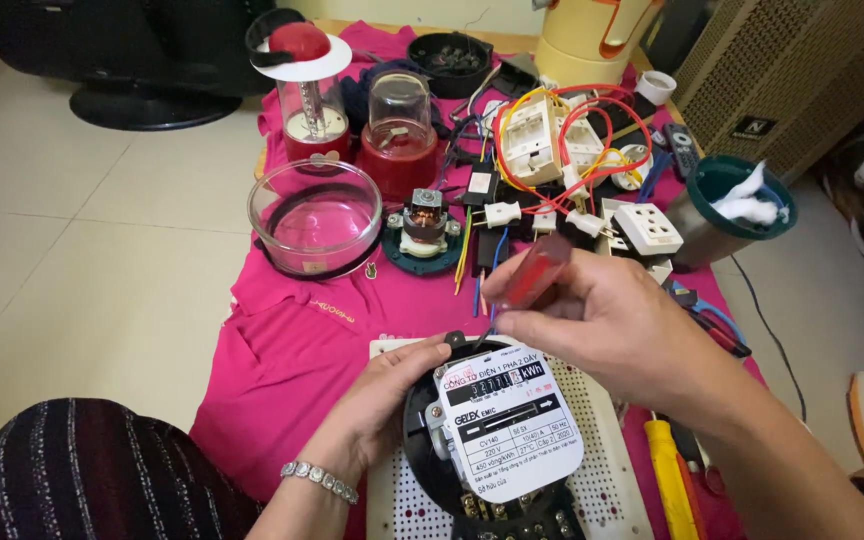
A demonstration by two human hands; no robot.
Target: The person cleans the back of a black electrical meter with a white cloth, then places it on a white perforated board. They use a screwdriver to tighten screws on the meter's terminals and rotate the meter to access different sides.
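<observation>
**Hands at work on an electric meter**

Nearest, the round black electric meter [497, 440] lies on a white perforated board [612, 470] over a pink cloth [292, 340] on the floor. The left hand [382, 405] cups the meter's left rim, fingers curled against it. The right hand [612, 325] pinches a red-handled screwdriver [532, 272], tip down at the meter's top edge. Beyond stand a glass bowl [314, 215], a small motor [424, 228] and tangled wired sockets [562, 145].
</observation>
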